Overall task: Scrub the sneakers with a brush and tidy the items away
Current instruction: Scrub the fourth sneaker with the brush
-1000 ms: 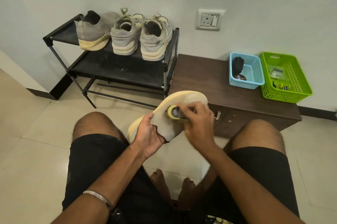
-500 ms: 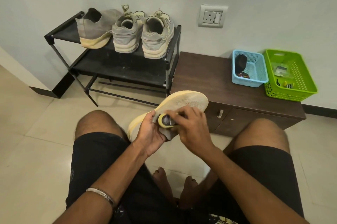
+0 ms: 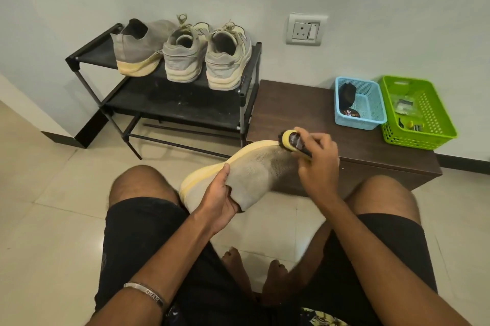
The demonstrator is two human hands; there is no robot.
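A grey knit sneaker [image 3: 254, 172] with a pale yellow sole lies on its side in front of me, above my knees. My left hand [image 3: 220, 198] grips it at the heel opening. My right hand [image 3: 316, 164] holds a yellow-edged brush [image 3: 291, 140] and presses its bristles against the toe of the sneaker. A matching grey sneaker [image 3: 138, 47] stands on the top shelf of the black shoe rack [image 3: 169, 103], beside a pair of laced grey sneakers [image 3: 206, 55].
A low dark wooden cabinet [image 3: 297, 108] stands right of the rack. On it sit a blue basket [image 3: 368, 103] holding a black item and a green basket [image 3: 424, 113] with small items. A wall socket [image 3: 306, 30] is above. Floor tiles surround my bare feet.
My right hand has carried the brush from the middle of the sneaker's side up to its toe. The left hand keeps its hold on the heel.
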